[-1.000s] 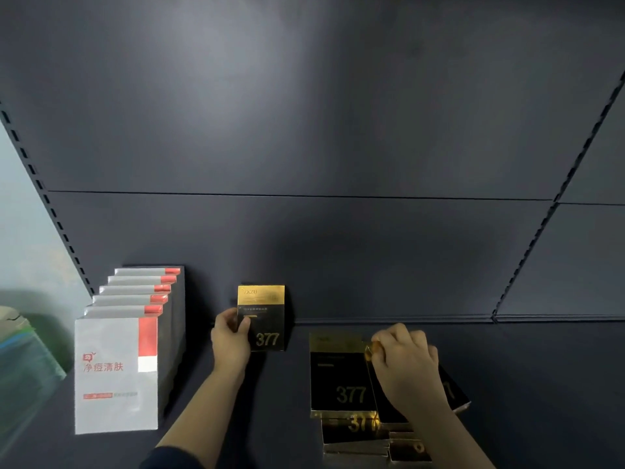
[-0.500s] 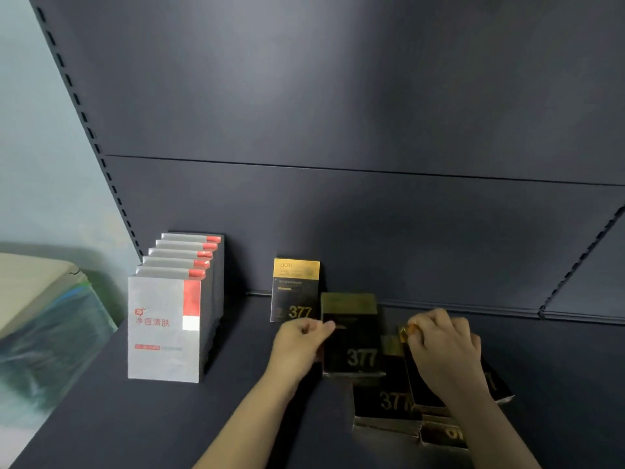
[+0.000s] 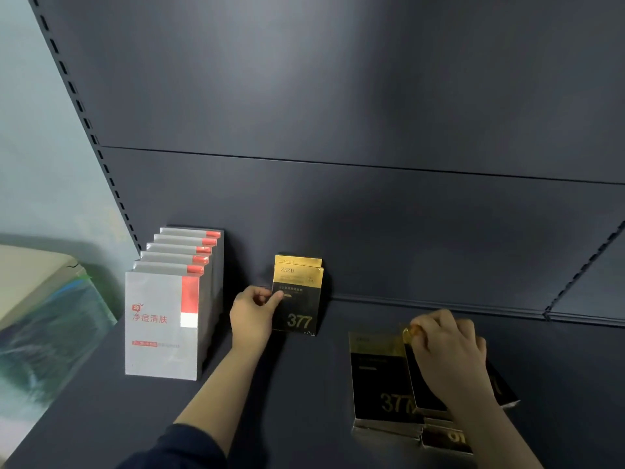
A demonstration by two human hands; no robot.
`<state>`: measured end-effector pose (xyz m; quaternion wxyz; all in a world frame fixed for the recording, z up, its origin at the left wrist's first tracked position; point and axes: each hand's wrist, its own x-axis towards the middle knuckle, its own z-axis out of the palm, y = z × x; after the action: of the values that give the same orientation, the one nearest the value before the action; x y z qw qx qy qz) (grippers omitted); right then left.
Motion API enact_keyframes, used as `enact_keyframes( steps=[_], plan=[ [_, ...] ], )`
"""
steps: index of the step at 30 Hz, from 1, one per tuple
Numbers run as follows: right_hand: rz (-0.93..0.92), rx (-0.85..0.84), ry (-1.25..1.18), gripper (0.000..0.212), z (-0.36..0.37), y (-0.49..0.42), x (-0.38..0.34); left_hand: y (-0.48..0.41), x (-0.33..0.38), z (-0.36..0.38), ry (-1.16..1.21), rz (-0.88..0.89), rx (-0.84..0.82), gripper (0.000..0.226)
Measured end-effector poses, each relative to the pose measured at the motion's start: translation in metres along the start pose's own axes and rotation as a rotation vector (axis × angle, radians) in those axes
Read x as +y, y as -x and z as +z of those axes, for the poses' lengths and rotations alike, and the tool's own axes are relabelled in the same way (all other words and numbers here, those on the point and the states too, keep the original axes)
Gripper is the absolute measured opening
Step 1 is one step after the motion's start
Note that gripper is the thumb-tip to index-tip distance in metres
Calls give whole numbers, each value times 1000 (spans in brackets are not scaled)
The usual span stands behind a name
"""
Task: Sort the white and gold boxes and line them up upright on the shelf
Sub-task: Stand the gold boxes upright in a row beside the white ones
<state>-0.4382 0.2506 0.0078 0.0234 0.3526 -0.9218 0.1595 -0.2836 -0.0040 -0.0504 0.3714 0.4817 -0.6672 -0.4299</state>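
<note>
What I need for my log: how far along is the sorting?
Done: white boxes stand upright in a row; one gold box stands at the back. In hand: left hand holds a second gold box upright; right hand grips the top box on the flat gold pile. Left: that pile.

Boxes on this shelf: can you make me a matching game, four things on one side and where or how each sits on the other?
1 white boxes
2 front upright gold box
3 flat gold boxes
4 right hand

A lying in a pile on the right
B standing in a row on the left
C pinching a corner of the top flat box
D standing, held by the left hand

Pairs: 1-B, 2-D, 3-A, 4-C
</note>
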Motion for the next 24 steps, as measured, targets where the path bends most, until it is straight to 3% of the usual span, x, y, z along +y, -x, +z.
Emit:
enact_keyframes(
  steps=[5, 11, 13, 17, 24],
  plan=[
    [-10, 15, 4, 26, 0, 1, 0, 39, 16, 0, 103, -10, 50, 29],
    [-19, 31, 14, 27, 1, 1, 0, 120, 29, 30, -61, -224, -721, 74],
    [-23, 36, 20, 28, 1, 1, 1, 129, 30, 33, -103, -216, -821, 67],
    [-27, 33, 19, 27, 0, 1, 1, 127, 32, 31, -37, -194, -730, 34],
    [-33, 21, 0, 28, -3, 2, 2, 120, 31, 8, 346, -385, -734, 10]
  ],
)
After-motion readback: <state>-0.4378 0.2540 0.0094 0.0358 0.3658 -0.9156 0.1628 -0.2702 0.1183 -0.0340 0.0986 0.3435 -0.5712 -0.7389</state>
